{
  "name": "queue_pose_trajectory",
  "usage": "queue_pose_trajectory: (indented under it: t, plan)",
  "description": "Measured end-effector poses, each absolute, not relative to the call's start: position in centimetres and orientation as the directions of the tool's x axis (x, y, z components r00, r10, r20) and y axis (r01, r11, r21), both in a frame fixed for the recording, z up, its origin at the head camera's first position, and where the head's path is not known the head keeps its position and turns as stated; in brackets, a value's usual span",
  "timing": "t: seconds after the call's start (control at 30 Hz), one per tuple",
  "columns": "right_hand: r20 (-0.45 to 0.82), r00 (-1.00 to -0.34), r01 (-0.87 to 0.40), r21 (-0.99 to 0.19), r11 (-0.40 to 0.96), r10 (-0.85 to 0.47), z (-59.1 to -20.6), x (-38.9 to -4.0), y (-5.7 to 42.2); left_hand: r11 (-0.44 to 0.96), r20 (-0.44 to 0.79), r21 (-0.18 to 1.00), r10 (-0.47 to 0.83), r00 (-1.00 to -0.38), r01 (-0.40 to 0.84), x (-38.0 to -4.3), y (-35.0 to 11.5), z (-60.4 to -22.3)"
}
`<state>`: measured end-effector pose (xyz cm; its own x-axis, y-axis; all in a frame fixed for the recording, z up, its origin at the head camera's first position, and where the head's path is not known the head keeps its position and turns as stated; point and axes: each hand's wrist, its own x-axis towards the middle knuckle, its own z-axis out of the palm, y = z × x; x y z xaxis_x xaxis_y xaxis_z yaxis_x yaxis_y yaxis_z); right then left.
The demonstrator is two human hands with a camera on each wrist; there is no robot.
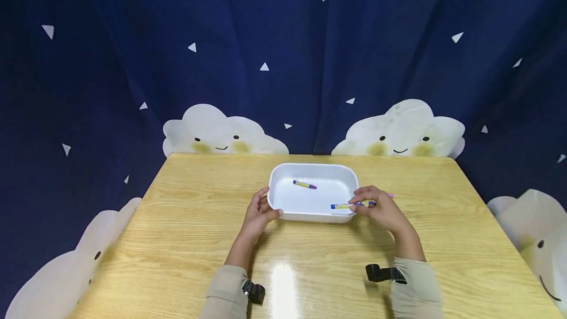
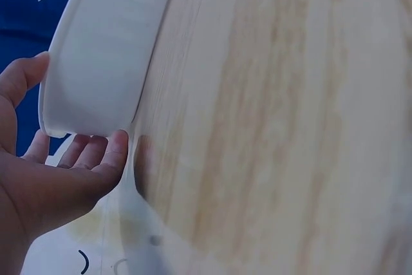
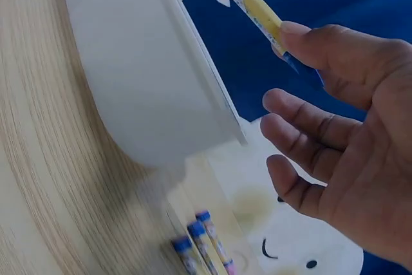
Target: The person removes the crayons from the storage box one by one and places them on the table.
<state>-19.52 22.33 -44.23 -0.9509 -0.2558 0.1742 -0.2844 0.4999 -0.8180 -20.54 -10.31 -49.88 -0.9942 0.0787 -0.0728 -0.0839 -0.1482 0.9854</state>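
Note:
A white plastic basin stands on the wooden table. Its left end is gripped by my left hand, thumb at the rim and fingers along the outer wall; the left wrist view has the same hand at the basin's corner. Between thumb and forefinger, my right hand pinches a blue crayon in a yellow wrapper, over the basin's right front rim. The other fingers of that hand are spread and bent. Inside the basin lies a purple crayon, also yellow-wrapped.
Several more crayons lie on the table just right of the basin, partly hidden by my right hand in the head view. A dark blue curtain with clouds hangs behind the table's far edge.

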Motion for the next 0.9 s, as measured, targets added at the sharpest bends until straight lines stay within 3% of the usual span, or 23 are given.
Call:
queue_pose_trajectory:
  t: [0.4,0.9]
  plan:
    - [0.111,-0.98,-0.182,-0.836,0.517,-0.165,-44.6,-17.9,25.5,-0.131,-0.058,0.989,0.055,-0.997,-0.065,-20.5,-10.1,-50.1]
    - [0.166,-0.983,-0.181,-0.829,0.529,-0.077,-46.4,-16.0,29.5,-0.156,-0.049,0.986,0.074,-0.996,-0.06,-20.6,-10.3,-50.2]
